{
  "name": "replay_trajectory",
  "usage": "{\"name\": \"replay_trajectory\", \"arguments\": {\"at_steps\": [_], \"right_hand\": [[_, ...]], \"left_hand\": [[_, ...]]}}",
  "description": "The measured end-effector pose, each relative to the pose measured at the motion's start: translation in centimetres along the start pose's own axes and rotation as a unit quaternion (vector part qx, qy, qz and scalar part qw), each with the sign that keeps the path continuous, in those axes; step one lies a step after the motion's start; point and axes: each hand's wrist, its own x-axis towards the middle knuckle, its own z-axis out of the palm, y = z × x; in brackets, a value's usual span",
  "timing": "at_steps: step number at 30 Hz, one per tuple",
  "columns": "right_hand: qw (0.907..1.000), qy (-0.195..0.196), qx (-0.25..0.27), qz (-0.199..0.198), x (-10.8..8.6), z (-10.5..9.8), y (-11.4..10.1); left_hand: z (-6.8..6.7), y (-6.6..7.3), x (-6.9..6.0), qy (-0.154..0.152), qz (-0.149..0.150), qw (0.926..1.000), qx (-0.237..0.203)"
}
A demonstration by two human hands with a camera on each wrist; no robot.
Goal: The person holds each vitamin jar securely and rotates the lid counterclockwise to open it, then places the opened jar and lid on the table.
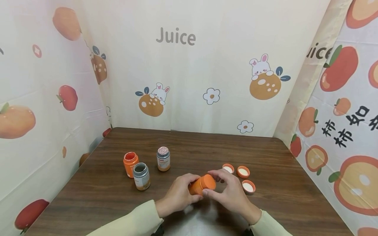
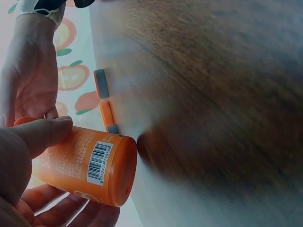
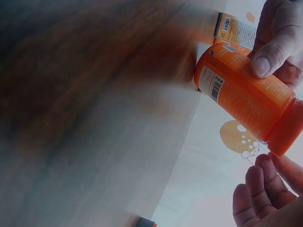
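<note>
An orange bottle with its orange cap on tilts above the table's near middle. My left hand grips its body, the thumb lying across the label side in the left wrist view. Beside the cap is my right hand, fingers apart and not wrapped round it. Its thumb tip is at the cap's edge; whether it touches, I cannot tell. A barcode label shows near the bottle's base. Just beyond the right hand, three loose caps lie with their pale insides up.
On the left of the brown table stand an uncapped orange jar, an uncapped grey jar and another grey jar with a printed seal over its mouth. Fruit-patterned curtains enclose the back and sides.
</note>
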Motion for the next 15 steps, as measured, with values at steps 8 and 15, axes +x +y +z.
{"name": "replay_trajectory", "arguments": {"at_steps": [8,15], "right_hand": [[0.9998,0.007,0.001,-0.017,0.16,0.08,-0.03],[0.9996,0.009,-0.004,-0.026,0.24,0.1,0.01]], "left_hand": [[-0.01,0.02,0.04,-0.007,-0.001,1.0,-0.003],[-0.09,-0.01,0.08,-0.021,-0.007,0.9997,-0.012]]}}
